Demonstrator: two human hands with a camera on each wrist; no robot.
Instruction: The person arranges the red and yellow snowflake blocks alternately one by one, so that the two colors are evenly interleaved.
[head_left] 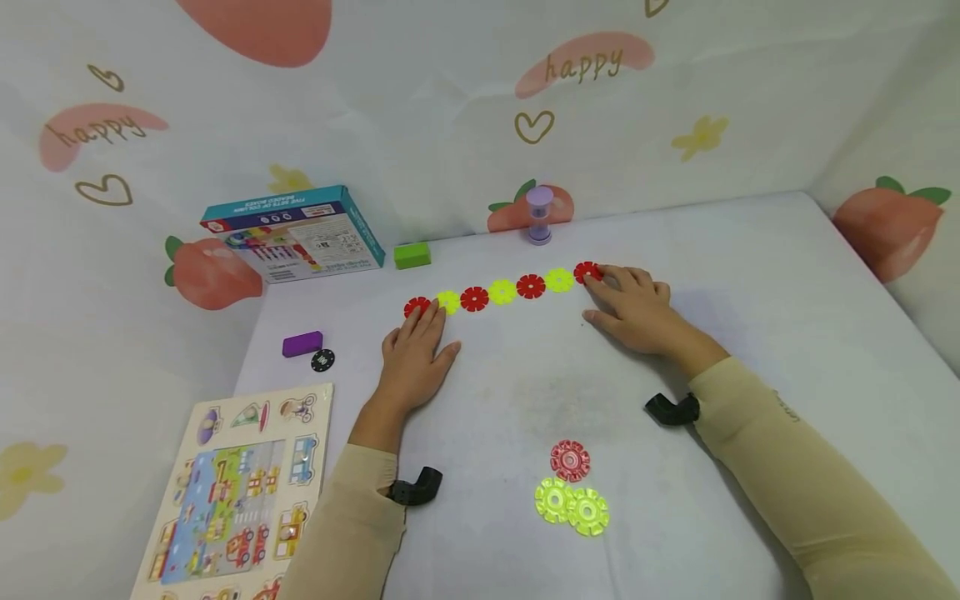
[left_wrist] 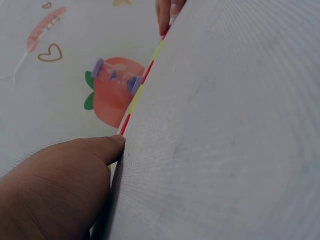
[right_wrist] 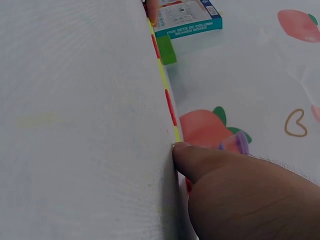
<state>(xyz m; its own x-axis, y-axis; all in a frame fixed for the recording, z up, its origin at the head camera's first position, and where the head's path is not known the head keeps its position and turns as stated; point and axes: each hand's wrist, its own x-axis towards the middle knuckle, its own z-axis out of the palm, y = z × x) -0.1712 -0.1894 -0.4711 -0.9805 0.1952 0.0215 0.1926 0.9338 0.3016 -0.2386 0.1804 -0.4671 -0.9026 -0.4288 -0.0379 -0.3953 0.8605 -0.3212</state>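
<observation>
A row of notched plastic discs, red and yellow-green in turn, runs across the far part of the table. My left hand (head_left: 412, 367) lies with fairly straight fingers, its fingertips on the red disc (head_left: 415, 307) at the left end and close to the neighbouring yellow disc (head_left: 448, 301). At the other end, fingertips of my right hand (head_left: 637, 310) touch the last red disc (head_left: 584, 271). Between them sits a red disc (head_left: 531, 287) in the row's middle. Both wrist views show the row edge-on, with the thumb side of the left hand (left_wrist: 60, 185) and right hand (right_wrist: 240, 192) in front.
Nearer me lie a loose red disc (head_left: 570, 461) and two overlapping yellow discs (head_left: 588, 512). A lilac sand timer (head_left: 539, 215), green block (head_left: 412, 255) and box (head_left: 300, 233) stand behind. Left are a purple block (head_left: 302, 344), black chip (head_left: 322, 360) and puzzle board (head_left: 318, 417).
</observation>
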